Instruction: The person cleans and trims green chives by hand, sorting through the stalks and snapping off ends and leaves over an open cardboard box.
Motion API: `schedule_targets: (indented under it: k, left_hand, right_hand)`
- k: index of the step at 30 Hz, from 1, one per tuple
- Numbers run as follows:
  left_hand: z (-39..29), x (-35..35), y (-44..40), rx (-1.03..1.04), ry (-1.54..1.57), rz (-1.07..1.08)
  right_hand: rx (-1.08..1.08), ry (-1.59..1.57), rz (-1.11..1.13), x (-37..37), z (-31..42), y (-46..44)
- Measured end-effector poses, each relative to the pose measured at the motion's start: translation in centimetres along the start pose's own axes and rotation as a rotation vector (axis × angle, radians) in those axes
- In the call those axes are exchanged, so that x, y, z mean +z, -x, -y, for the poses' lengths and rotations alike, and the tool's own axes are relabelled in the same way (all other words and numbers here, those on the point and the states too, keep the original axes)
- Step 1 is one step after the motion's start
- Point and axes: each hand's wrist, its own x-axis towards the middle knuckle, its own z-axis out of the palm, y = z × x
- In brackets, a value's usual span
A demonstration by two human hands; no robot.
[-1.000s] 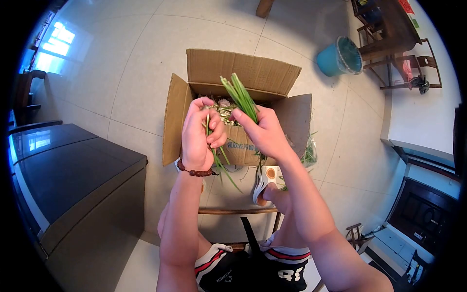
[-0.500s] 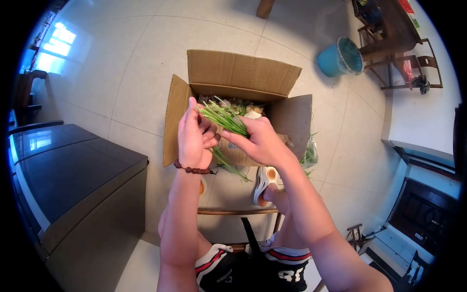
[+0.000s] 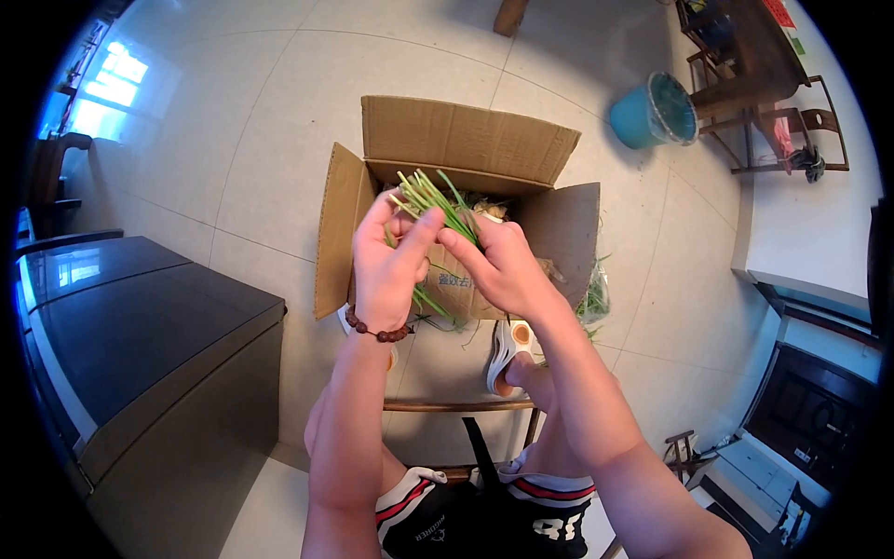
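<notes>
A bundle of thin green stalks [image 3: 434,199] with pale cut ends is gripped by my right hand [image 3: 503,265], thumb on top. My left hand [image 3: 391,270], with a beaded bracelet at the wrist, has its thumb and fingers at the pale ends of the bundle. A few more green stalks [image 3: 427,300] hang below the left palm, held under its curled fingers. Both hands are over an open cardboard box [image 3: 466,138], which has scraps of plant matter inside, partly hidden by the hands.
A plastic bag with greens [image 3: 596,293] lies right of the box. A blue bucket [image 3: 643,116] stands on the floor at upper right, beside wooden furniture [image 3: 759,56]. A dark cabinet [image 3: 158,326] is at left. My feet in white shoes [image 3: 507,359] are near the box.
The bundle in my right hand has tipped left and down from its more upright position. My left hand has turned, and its thumb now presses near the stalk ends.
</notes>
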Motion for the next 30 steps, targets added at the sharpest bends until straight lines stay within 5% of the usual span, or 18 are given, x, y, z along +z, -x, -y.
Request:
schedule_targets:
  k: [4, 12, 30]
  left_hand:
    - [0.3, 0.0, 0.1, -0.003, -0.158, 0.046]
    - [-0.2, 0.2, 0.1, -0.102, -0.094, 0.027]
    - [-0.2, -0.5, -0.2, -0.022, -0.027, 0.020]
  right_hand:
    - [-0.059, -0.079, -0.039, 0.2, 0.7, 0.0]
    - [0.290, -0.669, 0.127, 0.3, 0.1, 0.1]
    - [0.279, -0.865, 0.193, -0.4, 0.4, -0.1]
